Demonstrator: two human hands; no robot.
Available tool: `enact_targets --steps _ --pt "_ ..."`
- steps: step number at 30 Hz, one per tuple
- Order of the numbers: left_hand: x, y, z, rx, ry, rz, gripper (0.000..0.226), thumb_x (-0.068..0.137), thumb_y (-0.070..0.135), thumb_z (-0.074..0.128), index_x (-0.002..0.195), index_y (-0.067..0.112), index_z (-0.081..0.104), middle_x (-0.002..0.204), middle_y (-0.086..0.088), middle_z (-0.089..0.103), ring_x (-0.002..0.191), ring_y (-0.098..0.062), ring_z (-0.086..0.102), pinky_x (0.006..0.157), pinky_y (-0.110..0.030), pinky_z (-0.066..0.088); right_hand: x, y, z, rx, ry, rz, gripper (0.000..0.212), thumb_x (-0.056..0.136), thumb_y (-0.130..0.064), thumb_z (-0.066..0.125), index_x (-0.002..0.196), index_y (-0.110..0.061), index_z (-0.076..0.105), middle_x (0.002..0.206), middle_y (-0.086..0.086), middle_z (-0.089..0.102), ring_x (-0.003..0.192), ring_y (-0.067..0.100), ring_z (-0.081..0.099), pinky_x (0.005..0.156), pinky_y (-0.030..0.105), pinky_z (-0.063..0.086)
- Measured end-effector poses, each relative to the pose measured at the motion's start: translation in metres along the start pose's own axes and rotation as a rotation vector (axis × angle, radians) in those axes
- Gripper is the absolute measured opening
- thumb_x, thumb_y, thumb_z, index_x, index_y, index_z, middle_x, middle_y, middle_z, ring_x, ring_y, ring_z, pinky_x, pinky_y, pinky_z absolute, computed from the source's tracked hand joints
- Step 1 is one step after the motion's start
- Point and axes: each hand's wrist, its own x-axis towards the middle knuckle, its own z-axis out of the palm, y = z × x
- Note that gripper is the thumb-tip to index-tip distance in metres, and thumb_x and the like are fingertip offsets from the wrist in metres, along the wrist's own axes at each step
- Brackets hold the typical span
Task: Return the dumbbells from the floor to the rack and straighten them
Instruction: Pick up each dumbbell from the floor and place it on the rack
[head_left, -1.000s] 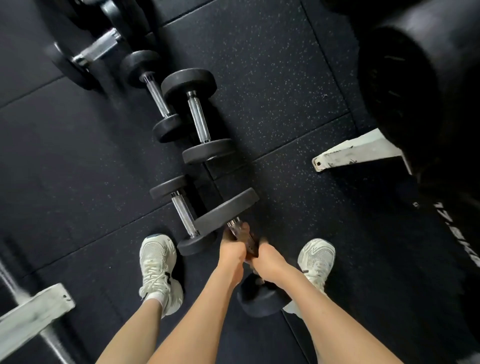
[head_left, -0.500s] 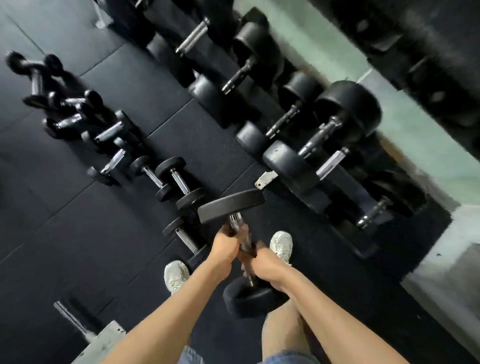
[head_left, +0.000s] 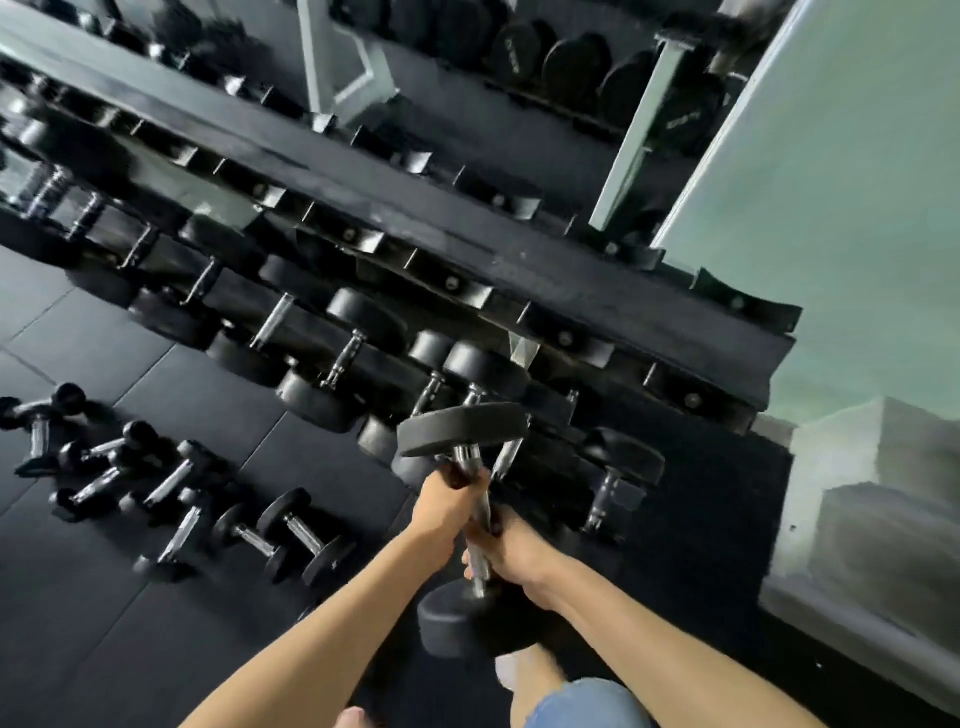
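I hold one black dumbbell (head_left: 462, 428) with a chrome handle, lifted off the floor and nearly upright in front of me. My left hand (head_left: 447, 506) grips the upper part of the handle and my right hand (head_left: 511, 553) grips lower down, both closed around it. Its lower head (head_left: 462, 626) hangs above my knee. The dumbbell rack (head_left: 415, 228) runs diagonally ahead; its top tier has bare black cradles, and the lower tier holds several large dumbbells (head_left: 363, 322). Several smaller dumbbells (head_left: 291, 530) lie scattered on the floor at left.
The black rubber floor (head_left: 130, 623) spreads to the left and below. A pale green wall (head_left: 857, 208) and pale steps (head_left: 857, 493) stand at right. A second rack of dark weights (head_left: 571, 57) sits behind, with white uprights (head_left: 634, 135).
I have stood up with the dumbbell, raising it from the floor towards the rack. The view has swung up from the floor, and the rack's top tier now shows.
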Motion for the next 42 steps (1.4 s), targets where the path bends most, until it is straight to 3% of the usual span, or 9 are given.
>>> enact_targets --steps 4,8,13,16,22,28,30,33,42 --pt "0.010 0.063 0.042 0.115 -0.034 0.116 0.010 0.084 0.030 0.065 0.082 0.020 0.065 0.091 -0.010 0.071 0.091 -0.028 0.067 0.087 -0.043 0.055 0.003 -0.035 -0.055 0.016 0.107 -0.029 0.026 0.096 -0.025 0.051 0.112 -0.005 0.051 0.073 0.005 0.059 0.059 0.013 0.057 0.057 0.026 0.053" --pt "0.031 0.121 0.080 0.218 -0.079 0.215 0.021 0.071 0.040 0.067 0.075 0.020 0.063 0.093 -0.014 0.073 0.092 -0.032 0.069 0.086 -0.047 0.055 0.013 -0.066 -0.101 0.021 0.240 -0.088 0.030 0.093 -0.030 0.054 0.109 -0.005 0.058 0.084 0.002 0.064 0.072 0.014 0.063 0.077 0.034 0.057" --pt "0.076 0.179 0.123 0.356 -0.176 0.297 0.025 0.084 0.032 0.067 0.092 0.008 0.068 0.096 -0.017 0.072 0.093 -0.032 0.068 0.074 -0.032 0.048 0.046 -0.093 -0.152 0.171 0.327 -0.156 0.028 0.091 -0.039 0.058 0.100 -0.014 0.063 0.087 0.000 0.068 0.094 0.024 0.068 0.089 0.042 0.055" --pt "0.104 0.209 0.142 0.456 -0.241 0.306 0.029 0.084 0.032 0.066 0.097 0.005 0.069 0.096 -0.017 0.071 0.092 -0.030 0.068 0.075 -0.031 0.048 0.066 -0.111 -0.174 0.238 0.382 -0.170 0.020 0.095 -0.032 0.054 0.092 -0.014 0.062 0.081 0.000 0.068 0.081 0.019 0.066 0.074 0.032 0.054" --pt "0.158 0.251 0.171 0.614 -0.341 0.310 0.033 0.084 0.033 0.064 0.107 0.008 0.066 0.107 -0.014 0.071 0.101 -0.031 0.067 0.092 -0.041 0.053 0.117 -0.138 -0.206 0.401 0.504 -0.118 0.024 0.094 -0.024 0.057 0.077 -0.009 0.062 0.072 0.012 0.063 0.075 0.029 0.057 0.069 0.041 0.043" --pt "0.201 0.272 0.179 0.660 -0.391 0.291 0.027 0.084 0.032 0.065 0.102 0.011 0.066 0.106 -0.013 0.071 0.101 -0.031 0.066 0.094 -0.042 0.052 0.161 -0.157 -0.222 0.494 0.516 -0.040 0.027 0.094 -0.032 0.056 0.089 -0.006 0.060 0.090 0.021 0.070 0.070 0.024 0.065 0.059 0.027 0.051" --pt "0.214 0.274 0.178 0.676 -0.395 0.289 0.014 0.084 0.030 0.064 0.087 0.016 0.064 0.099 -0.013 0.071 0.096 -0.030 0.066 0.092 -0.042 0.052 0.175 -0.158 -0.222 0.496 0.512 -0.020 0.037 0.092 -0.033 0.058 0.103 0.002 0.058 0.089 0.015 0.069 0.069 0.021 0.067 0.056 0.024 0.051" --pt "0.229 0.273 0.171 0.690 -0.412 0.281 0.021 0.084 0.024 0.063 0.066 0.023 0.053 0.084 -0.007 0.065 0.083 -0.025 0.061 0.087 -0.039 0.051 0.192 -0.157 -0.216 0.530 0.542 -0.008 0.042 0.090 -0.027 0.062 0.111 0.008 0.052 0.078 0.013 0.064 0.058 0.017 0.062 0.046 0.020 0.048" --pt "0.230 0.273 0.166 0.615 -0.476 0.270 0.012 0.082 0.023 0.068 0.078 0.019 0.058 0.098 -0.016 0.072 0.098 -0.032 0.067 0.091 -0.044 0.052 0.192 -0.156 -0.214 0.513 0.575 -0.019 0.041 0.090 -0.031 0.062 0.107 0.005 0.054 0.080 0.014 0.065 0.064 0.020 0.064 0.047 0.019 0.049"
